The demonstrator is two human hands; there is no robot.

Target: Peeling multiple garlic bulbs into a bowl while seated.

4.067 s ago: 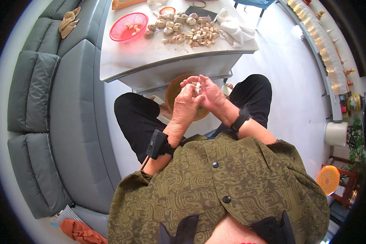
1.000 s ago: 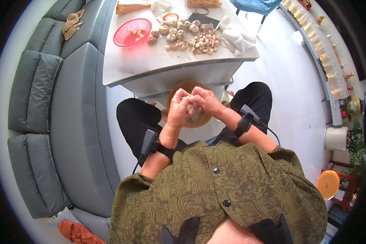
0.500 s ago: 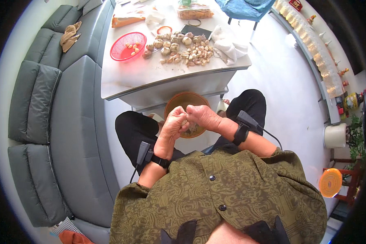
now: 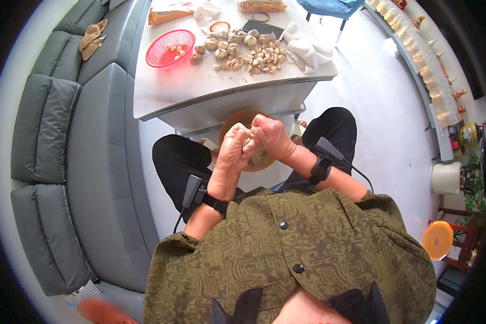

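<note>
My left hand (image 4: 236,148) is closed, pinching a small pale garlic clove (image 4: 248,142) that mostly hides behind its fingers. Against it, my right hand (image 4: 272,136) is curled with its fingertips pressed together at the clove. Both hands hover over a brown basin (image 4: 237,115) on the floor between my knees, with pale scraps inside. On the white table ahead lie whole garlic bulbs (image 4: 221,54) and a heap of loose cloves (image 4: 268,58). To their left, a red plastic basket (image 4: 153,55) holds several peeled cloves (image 4: 175,49).
A white cloth (image 4: 306,54) lies at the table's right, beside a dark flat object (image 4: 262,27). Orange packages (image 4: 170,14) sit farther back. A grey sofa (image 4: 94,156) runs along the left; a blue-covered seat (image 4: 332,7) stands beyond the table.
Both hands have risen slightly in the picture, still together over the basin. My right wrist has turned, lifting its knuckles. The whole view has shifted a little.
</note>
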